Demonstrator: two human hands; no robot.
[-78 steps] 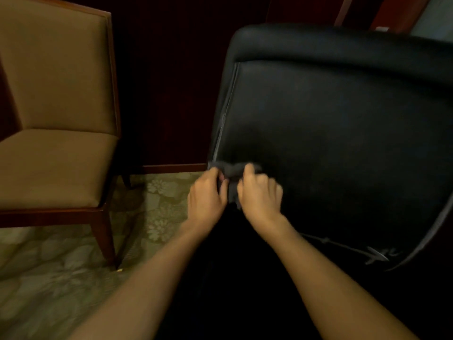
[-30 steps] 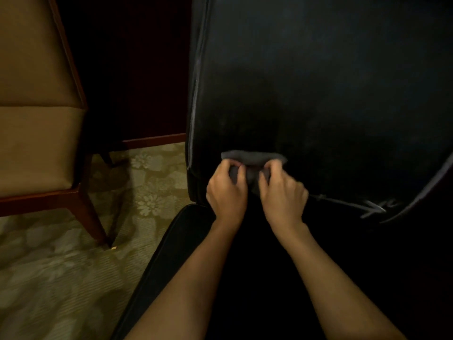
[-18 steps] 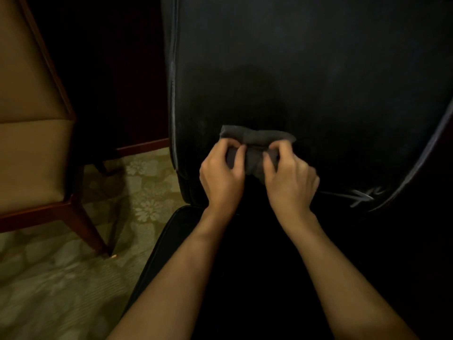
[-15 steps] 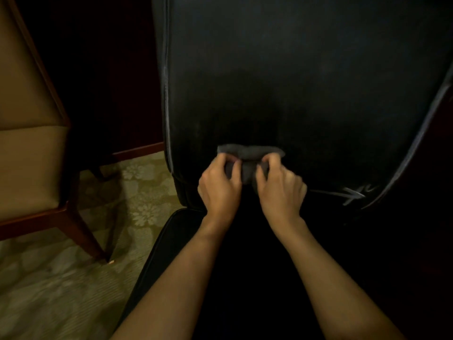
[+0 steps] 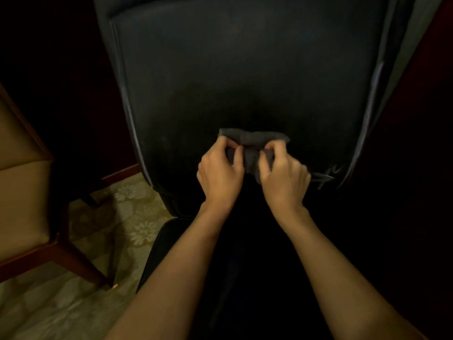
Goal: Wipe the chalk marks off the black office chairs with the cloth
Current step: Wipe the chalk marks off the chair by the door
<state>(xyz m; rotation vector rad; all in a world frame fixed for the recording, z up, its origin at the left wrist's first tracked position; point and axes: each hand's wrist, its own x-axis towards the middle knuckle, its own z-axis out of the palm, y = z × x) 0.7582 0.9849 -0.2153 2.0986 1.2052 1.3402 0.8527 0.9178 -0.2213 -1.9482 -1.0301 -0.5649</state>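
We see the dark grey cloth (image 5: 252, 146) bunched against the lower middle of the backrest of the black office chair (image 5: 245, 69), held there by both hands. Our left hand (image 5: 220, 175) pinches the cloth's left end with curled fingers and thumb, and our right hand (image 5: 284, 177) grips its right end the same way, the two hands just beside each other with a fold of cloth hanging between them. Just right of the right hand, low on the backrest, a pale chalk mark (image 5: 327, 176) shows as a line ending in an arrowhead with a small squiggle above it; we cannot read it as any letter or word. Pale streaks also run along the backrest's left seam (image 5: 127, 101) and right seam (image 5: 372, 89), though whether they are chalk or light on the piping we cannot tell. The chair's black seat (image 5: 171, 241) lies near us beneath our forearms, its left edge rounded above the floor. To the left stands a tan upholstered chair (image 5: 22, 192) with a dark red wooden frame and leg, well apart from the black chair. Between them lies an open strip of pale green carpet (image 5: 122, 229) with a flower pattern, bounded at the far side by a reddish wooden baseboard (image 5: 120, 174). Beyond that the background is too dark to make out.
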